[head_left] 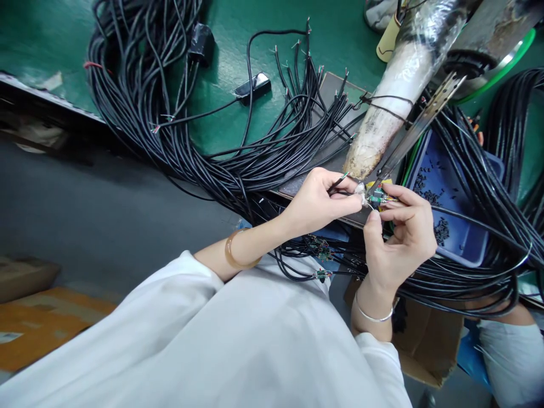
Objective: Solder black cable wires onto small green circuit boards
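My left hand (pixel 321 198) is closed in a pinch on a black cable (pixel 339 182), whose stripped end points up past the fingers. Something whitish covers its fingertips beside the board. With thumb and fingers, my right hand (pixel 402 235) grips a small green circuit board (pixel 375 196), and a black cable runs from it to the right. Fine wires show between both hands. Just above the board, the metal soldering iron (pixel 419 130) slants down from a holder; whether its tip touches the board, I cannot tell.
A plastic-wrapped pipe (pixel 389 102) hangs over my hands. Bundled black cables (pixel 212 164) cover the green table (pixel 225 73) at left. The blue tray (pixel 471 238) at right holds small black parts. More wired boards (pixel 322 275) hang near my lap. Another person's sleeve (pixel 512 357) is at lower right.
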A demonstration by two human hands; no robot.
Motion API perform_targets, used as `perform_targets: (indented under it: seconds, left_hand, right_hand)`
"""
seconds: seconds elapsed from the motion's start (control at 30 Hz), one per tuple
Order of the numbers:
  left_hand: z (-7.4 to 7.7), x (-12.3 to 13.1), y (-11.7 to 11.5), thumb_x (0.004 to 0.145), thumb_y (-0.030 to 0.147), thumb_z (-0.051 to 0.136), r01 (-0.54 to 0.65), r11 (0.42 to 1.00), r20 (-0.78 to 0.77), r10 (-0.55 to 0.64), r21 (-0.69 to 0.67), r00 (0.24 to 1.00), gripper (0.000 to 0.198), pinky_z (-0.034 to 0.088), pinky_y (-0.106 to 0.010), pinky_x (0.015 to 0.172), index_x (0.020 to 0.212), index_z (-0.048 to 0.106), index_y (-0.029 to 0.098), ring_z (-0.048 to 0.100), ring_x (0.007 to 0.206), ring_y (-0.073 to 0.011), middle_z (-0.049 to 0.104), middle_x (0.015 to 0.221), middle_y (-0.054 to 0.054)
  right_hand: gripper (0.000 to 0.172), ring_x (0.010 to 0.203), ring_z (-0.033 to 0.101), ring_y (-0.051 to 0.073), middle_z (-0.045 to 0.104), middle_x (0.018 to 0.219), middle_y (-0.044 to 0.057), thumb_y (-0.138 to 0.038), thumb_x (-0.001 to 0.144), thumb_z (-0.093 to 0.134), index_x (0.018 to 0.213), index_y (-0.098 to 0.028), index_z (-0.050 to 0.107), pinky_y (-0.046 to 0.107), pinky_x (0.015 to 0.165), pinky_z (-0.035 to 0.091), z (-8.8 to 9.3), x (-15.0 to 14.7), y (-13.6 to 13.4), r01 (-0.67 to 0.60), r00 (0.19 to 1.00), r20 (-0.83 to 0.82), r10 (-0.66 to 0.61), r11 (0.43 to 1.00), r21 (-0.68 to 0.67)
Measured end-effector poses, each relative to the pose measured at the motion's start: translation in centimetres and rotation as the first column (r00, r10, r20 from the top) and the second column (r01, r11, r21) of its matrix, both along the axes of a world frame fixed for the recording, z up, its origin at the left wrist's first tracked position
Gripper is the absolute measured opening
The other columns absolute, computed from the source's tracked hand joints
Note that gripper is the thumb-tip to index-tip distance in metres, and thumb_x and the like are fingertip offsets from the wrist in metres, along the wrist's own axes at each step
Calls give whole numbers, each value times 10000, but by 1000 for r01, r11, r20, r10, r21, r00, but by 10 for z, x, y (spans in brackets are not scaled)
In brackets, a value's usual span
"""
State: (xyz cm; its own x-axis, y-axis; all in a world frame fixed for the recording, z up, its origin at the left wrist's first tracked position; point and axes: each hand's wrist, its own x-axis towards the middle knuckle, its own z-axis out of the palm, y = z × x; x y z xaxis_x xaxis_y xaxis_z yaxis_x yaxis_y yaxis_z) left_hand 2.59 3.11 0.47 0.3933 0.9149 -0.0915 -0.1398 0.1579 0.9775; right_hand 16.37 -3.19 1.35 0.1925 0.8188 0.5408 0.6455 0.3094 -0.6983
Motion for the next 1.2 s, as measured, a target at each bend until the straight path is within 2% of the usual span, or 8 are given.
perform_targets:
  seconds: [0.2,0.33,0.53,0.77,0.93,1.03,1.1,1.2]
  left_hand:
    - [-1,-5,0,738,211,635,70,997,-28,-71,-46,997,186,205,-224,508,581,591,122,295,546,-53,390,564,38]
    - [0,-4,0,757,214,629,61,997,-12,-61,-47,998,250,227,-225,529,549,516,133,286,564,-56,331,564,46]
    - [0,0,0,763,235,646,15,1000,2,-15,-27,1000,316,239,-228,536,530,450,149,287,576,-62,337,573,43]
    - [4,0,-1,786,233,626,20,1000,8,-20,-4,1000,231,227,-228,510,591,543,138,286,560,-61,368,582,42]
    - [3,-6,-5,791,170,599,42,998,-91,-38,40,995,189,206,-231,508,611,561,129,262,559,-54,372,590,48]
    - [-1,-6,-10,818,191,609,47,997,-121,-40,54,992,217,206,-230,505,616,558,131,262,558,-57,350,586,53]
    - [-5,-4,-14,831,216,631,52,998,-73,-50,29,996,225,259,-215,516,634,559,134,312,566,-58,379,598,51]
    - [-10,0,-24,806,275,724,15,998,118,-7,-65,993,173,407,-191,594,776,616,144,474,627,-67,548,698,24]
  right_hand:
    - [135,1015,689,209,707,1134,70,-132,823,681,809,-207,569,394,843,593,-6,2,-2,-19,1000,13,19,1000,-9]
    - [124,999,690,205,708,1140,70,-136,827,686,824,-204,583,401,847,591,-8,4,-1,-10,1000,-17,9,1000,-21]
    - [100,1012,693,208,708,1131,69,-165,843,687,825,-201,596,396,839,594,-7,4,1,17,1000,0,-17,999,-31]
    - [109,1022,695,202,704,1145,73,-144,819,714,832,-201,622,381,834,601,-3,1,1,30,999,27,-29,1000,-10]
    - [118,968,705,195,706,1165,72,-147,833,690,834,-214,593,387,845,606,-7,0,-5,2,998,67,-1,1000,-24]
    - [109,1010,709,212,717,1119,63,-151,846,682,853,-217,595,408,880,600,-8,0,-8,11,997,79,-10,1000,-12]
    - [99,1024,711,221,726,1069,55,-154,854,681,865,-216,605,424,896,594,-8,1,-10,30,997,70,-29,1000,-3]
    - [112,965,721,217,734,1011,46,-152,840,706,869,-212,617,418,850,598,-4,5,-14,86,996,19,-86,996,13]
